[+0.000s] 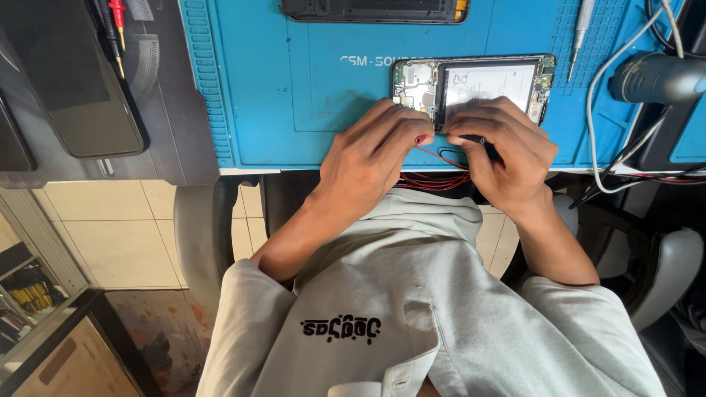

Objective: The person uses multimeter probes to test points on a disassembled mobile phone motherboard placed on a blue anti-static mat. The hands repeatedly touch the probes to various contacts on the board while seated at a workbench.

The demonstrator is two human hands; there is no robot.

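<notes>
An opened phone (pixel 474 84) with its back cover off lies on a blue work mat (pixel 294 88), showing its circuit board and a white-labelled battery. My left hand (pixel 371 151) pinches a red test probe (pixel 421 139) at the phone's near edge. My right hand (pixel 504 151) grips a black test probe (pixel 482 141) beside it. Both hands touch each other just below the phone. Red and black leads (pixel 435 176) run from the probes down over the desk edge toward my lap.
Another dark phone frame (pixel 375 10) lies at the mat's far edge. A black phone (pixel 70 81) rests on a grey pad at left, with red probes (pixel 116 15) above it. A thin metal tool (pixel 581 29), white cables (pixel 610 110) and a black device (pixel 658 77) sit at right.
</notes>
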